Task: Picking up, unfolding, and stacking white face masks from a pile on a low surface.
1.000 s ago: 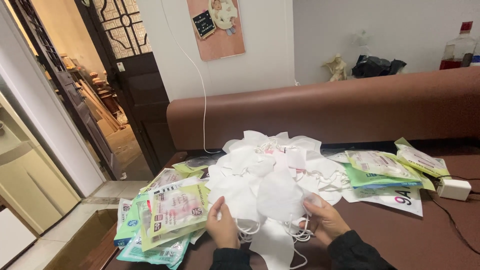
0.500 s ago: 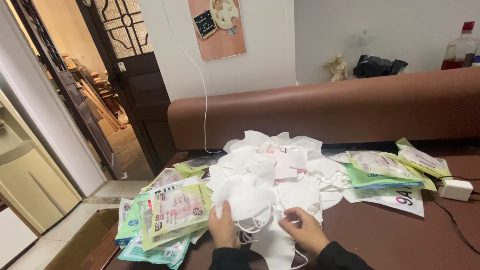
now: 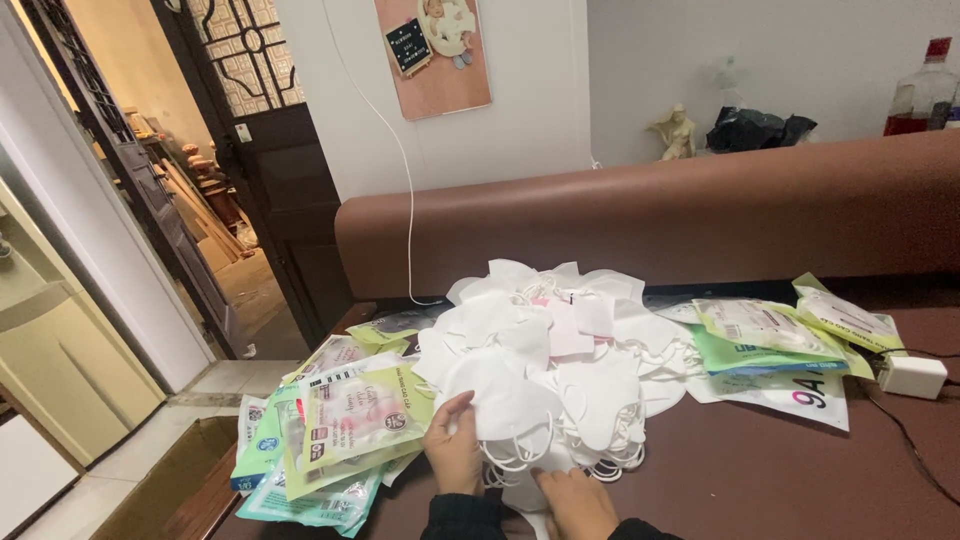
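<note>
L hand (image 3: pixel 455 452) pinches soft white mask (image 3: pixel 500 405) off heap; R hand (image 3: pixel 575 500) curled, grip unclear, on glossy brown table (image 3: pixel 780 470).

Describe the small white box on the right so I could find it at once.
Start at the long brown table and follow its right edge. Past the green packets sits the small white box, apparently a plug-in adapter. Unlike the soft masks and flat packets, it is hard and blocky, with a dark cable beside it.
</note>
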